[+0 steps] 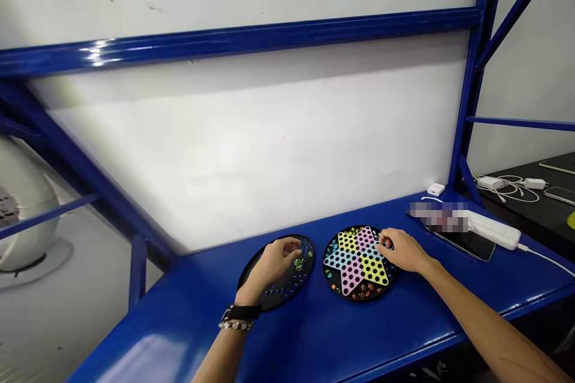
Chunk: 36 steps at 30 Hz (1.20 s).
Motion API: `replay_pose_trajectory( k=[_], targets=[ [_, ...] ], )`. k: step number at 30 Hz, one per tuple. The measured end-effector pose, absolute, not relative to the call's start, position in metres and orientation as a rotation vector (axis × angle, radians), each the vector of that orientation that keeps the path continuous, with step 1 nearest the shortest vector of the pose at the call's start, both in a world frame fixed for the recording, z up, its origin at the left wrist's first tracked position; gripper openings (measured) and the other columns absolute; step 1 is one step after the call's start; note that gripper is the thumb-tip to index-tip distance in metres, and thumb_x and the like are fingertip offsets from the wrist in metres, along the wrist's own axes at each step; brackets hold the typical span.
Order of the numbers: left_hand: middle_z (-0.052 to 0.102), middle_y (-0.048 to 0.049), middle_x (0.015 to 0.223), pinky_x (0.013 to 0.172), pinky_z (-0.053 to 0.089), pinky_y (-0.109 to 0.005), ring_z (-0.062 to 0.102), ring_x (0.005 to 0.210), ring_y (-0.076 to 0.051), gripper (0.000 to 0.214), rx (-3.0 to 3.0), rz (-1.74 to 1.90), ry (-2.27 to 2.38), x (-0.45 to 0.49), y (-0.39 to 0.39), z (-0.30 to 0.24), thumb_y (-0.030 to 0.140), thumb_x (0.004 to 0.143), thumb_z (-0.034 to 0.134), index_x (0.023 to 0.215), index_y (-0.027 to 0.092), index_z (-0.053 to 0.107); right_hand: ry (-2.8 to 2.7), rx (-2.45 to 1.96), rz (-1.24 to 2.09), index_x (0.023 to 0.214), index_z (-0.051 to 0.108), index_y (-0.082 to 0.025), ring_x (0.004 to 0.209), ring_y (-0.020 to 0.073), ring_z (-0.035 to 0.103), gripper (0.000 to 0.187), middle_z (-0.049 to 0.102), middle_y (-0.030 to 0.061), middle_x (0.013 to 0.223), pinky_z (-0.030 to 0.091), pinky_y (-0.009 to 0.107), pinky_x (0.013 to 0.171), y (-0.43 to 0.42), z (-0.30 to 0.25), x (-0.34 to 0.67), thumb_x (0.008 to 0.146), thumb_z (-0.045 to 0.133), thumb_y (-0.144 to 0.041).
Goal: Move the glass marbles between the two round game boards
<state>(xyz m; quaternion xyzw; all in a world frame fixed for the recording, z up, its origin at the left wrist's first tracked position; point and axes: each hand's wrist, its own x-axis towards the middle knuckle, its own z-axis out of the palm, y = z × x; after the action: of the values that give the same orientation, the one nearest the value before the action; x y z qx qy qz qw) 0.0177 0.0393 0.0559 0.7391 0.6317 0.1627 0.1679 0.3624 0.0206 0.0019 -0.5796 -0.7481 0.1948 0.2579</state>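
Note:
Two round black boards lie side by side on a blue table (314, 341). The left board (294, 287) has rows of holes with small marbles near its far edge. My left hand (274, 263) rests on it, fingers curled over those marbles. The right board (359, 263) shows a star in yellow, pink and light blue with marbles around its rim. My right hand (402, 249) lies on its right edge, fingers bent and pinched at the rim. What either hand holds is hidden. A black watch and bead bracelet (240, 316) sit on my left wrist.
A phone (467, 243) and a white power strip (494, 230) lie right of the boards, with a white charger (435, 189) behind. Blue frame bars run overhead and at both sides. A black table (534, 203) to the right holds cables and phones.

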Motion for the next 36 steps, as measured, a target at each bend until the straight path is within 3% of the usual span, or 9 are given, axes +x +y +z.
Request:
replay_pose_trajectory(
  k=[6,16,22,28,36],
  targets=[
    [0.073,-0.0028,0.108,0.082,0.050,-0.029,0.068,0.094,-0.021,0.029,2.315,0.206,1.543,0.073,0.002,0.057,0.031,0.083,0.059,0.109,0.024,0.070,-2.032,-1.574,0.534,0.078,0.056,-0.022,0.069,0.0149,0.053,0.019,0.060,0.0002,0.078,0.035,0.026,0.060,0.020,0.003,0.363,0.088,0.054,-0.038],
    [0.073,-0.0085,0.101,0.075,0.049,-0.032,0.070,0.093,-0.025,0.017,2.534,-0.130,1.843,0.104,-0.007,0.054,0.014,0.084,0.055,0.093,0.019,0.068,-2.048,-1.558,0.529,0.078,0.055,-0.023,0.069,0.0147,0.052,0.019,0.059,0.0002,0.079,0.035,0.026,0.060,0.020,0.002,0.363,0.088,0.054,-0.039],
    [0.076,-0.0061,0.092,0.069,0.047,-0.029,0.071,0.085,-0.024,0.019,2.465,-0.085,1.822,0.106,-0.007,0.050,0.020,0.080,0.060,0.097,0.023,0.068,-2.051,-1.554,0.522,0.077,0.054,-0.023,0.068,0.0148,0.051,0.020,0.057,-0.0004,0.078,0.035,0.026,0.060,0.020,0.003,0.363,0.088,0.054,-0.039],
    [0.078,0.0014,0.091,0.069,0.045,-0.026,0.071,0.084,-0.019,0.016,2.388,-0.086,1.540,0.099,-0.003,0.060,0.029,0.084,0.059,0.085,0.027,0.075,-2.062,-1.541,0.529,0.078,0.055,-0.023,0.069,0.0149,0.052,0.019,0.058,-0.0002,0.079,0.035,0.027,0.061,0.020,0.003,0.363,0.088,0.054,-0.039],
    [0.078,-0.0031,0.087,0.069,0.047,-0.031,0.071,0.082,-0.025,0.015,2.442,-0.236,1.471,0.104,-0.002,0.071,0.027,0.078,0.063,0.081,0.026,0.078,-2.057,-1.543,0.542,0.079,0.056,-0.023,0.070,0.0154,0.053,0.019,0.059,0.0005,0.080,0.036,0.027,0.062,0.019,0.005,0.363,0.089,0.055,-0.039]
  ],
)
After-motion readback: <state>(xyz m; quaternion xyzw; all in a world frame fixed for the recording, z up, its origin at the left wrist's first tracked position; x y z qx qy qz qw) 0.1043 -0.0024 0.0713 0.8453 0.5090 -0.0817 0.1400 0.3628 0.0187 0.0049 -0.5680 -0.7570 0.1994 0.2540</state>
